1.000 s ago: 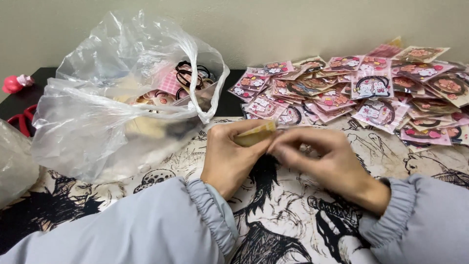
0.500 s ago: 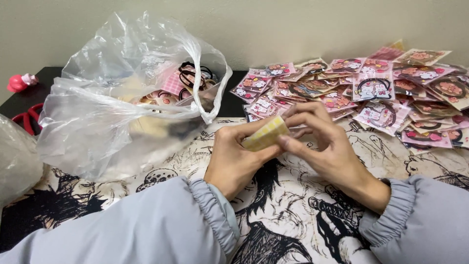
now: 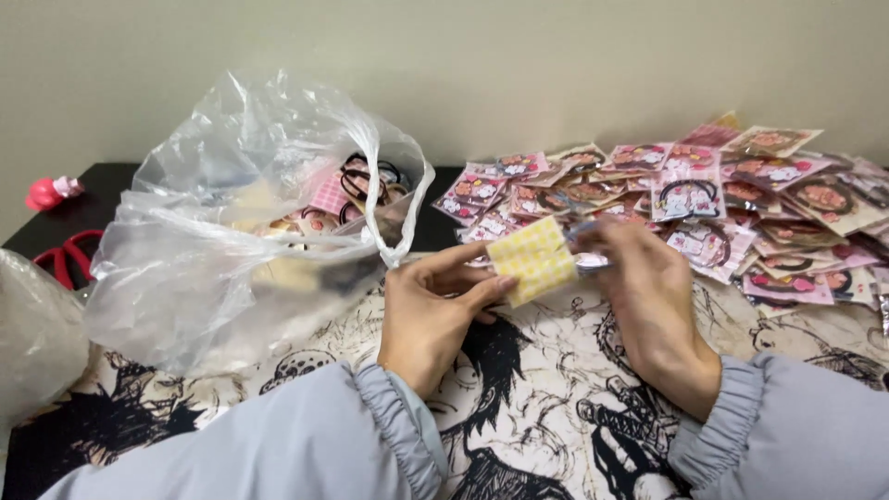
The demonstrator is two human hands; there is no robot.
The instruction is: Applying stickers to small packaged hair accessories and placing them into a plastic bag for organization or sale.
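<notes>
A plain beige wall (image 3: 556, 65) stands behind a dark table covered with a black-and-white comic-print cloth (image 3: 519, 407). Over the cloth, the left hand (image 3: 431, 310) holds a small yellow checked card (image 3: 534, 259) between the thumb and the fingers, pinching its left side. The right hand (image 3: 648, 296) meets the card from the right; its fingers close on the card's right edge, where a bit of clear wrapper seems to show, but this part is blurred. Both hands are close together, joined by the card, and both wear light grey-blue sleeves (image 3: 306, 435) with gathered cuffs.

To the left stands a large clear plastic bag (image 3: 231, 231), open at the top, with black hair ties and small cards inside. Behind the hands and to the right lies a wide pile of pink packaged hair ties (image 3: 741, 204). At the far left edge are red scissors (image 3: 65, 259) and a small pink figure (image 3: 51, 192).
</notes>
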